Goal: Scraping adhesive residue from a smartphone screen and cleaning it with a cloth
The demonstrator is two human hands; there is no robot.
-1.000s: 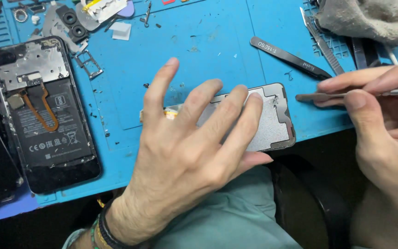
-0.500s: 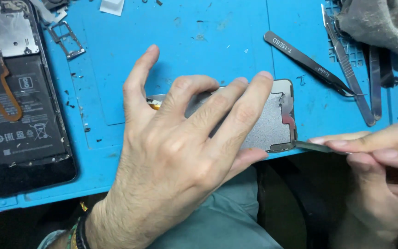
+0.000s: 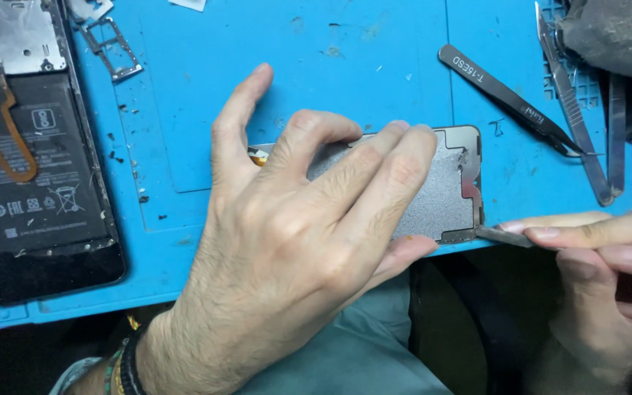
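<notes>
Fingers of the left hand [image 3: 287,241] spread flat should pin the grey panel [image 3: 433,194] while the right hand [image 3: 601,271], pinching a thin blade [image 3: 506,236], pries gently at its corner.

Mat centre: bare blue mat [image 3: 345,66] lay open above the left hand [image 3: 287,249].
Left flank: opened phone [image 3: 27,168] and its SIM tray [image 3: 111,47] blocked passage.
Right flank: black tweezers [image 3: 510,99], steel tools [image 3: 587,139] and grey cloth [image 3: 616,36] crowded it.
Near edge: right hand [image 3: 608,271] closed the lower right corner.
</notes>
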